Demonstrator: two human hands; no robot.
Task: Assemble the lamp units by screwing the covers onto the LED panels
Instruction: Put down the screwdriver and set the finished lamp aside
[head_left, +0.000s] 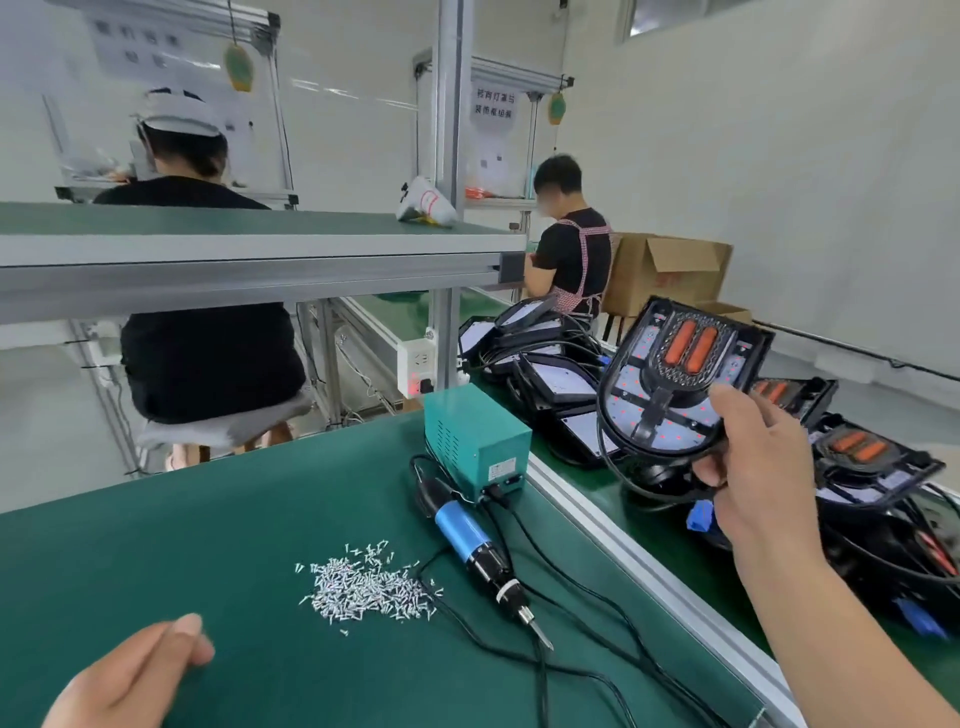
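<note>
Right hand (763, 467) grips lamp unit (675, 384) aloft, far right; left hand (135, 675) loosely curled, empty, at tabletop (208, 519) near left; screws (363, 587), screwdriver (467, 535) between

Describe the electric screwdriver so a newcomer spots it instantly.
Start at the green work mat. Right of the screw pile, beside the teal power box, lies the electric screwdriver. It alone has a blue barrel and black nose.

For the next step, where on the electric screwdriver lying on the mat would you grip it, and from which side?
Probably round the blue barrel of the electric screwdriver, from above: it lies flat on the mat, bit toward the person, cable leaving the far end. The right hand holds a lamp unit; the left hand is free.
</note>
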